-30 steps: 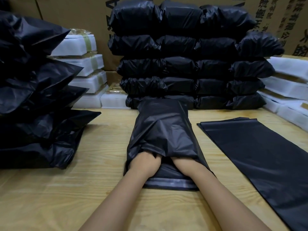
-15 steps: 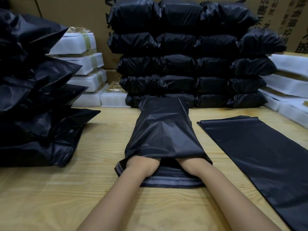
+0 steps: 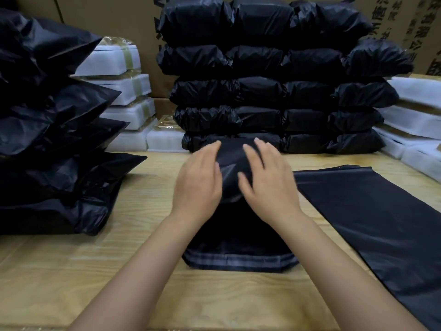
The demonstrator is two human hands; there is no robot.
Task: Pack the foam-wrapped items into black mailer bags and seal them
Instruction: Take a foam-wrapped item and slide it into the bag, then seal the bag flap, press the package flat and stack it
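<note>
Left hand (image 3: 196, 185) and right hand (image 3: 267, 185), fingers straight, press flat on bulging black plastic mailer bag (image 3: 232, 173) at centre of pale wooden table (image 3: 71, 271).

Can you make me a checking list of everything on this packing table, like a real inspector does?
Surface: pale wooden table, grain showing.
Job's things: mailer bag in the middle, bulging, flap not yet folded over; empty mailers flat on the right; foam-wrapped items stacked left and right.
Clutter: packed bags stacked behind; a side pile on the left.
Grippers: left hand and right hand rest on the mailer bag, fingers straight.
Cables: nothing seen.
Surroundings: cardboard boxes behind.
</note>
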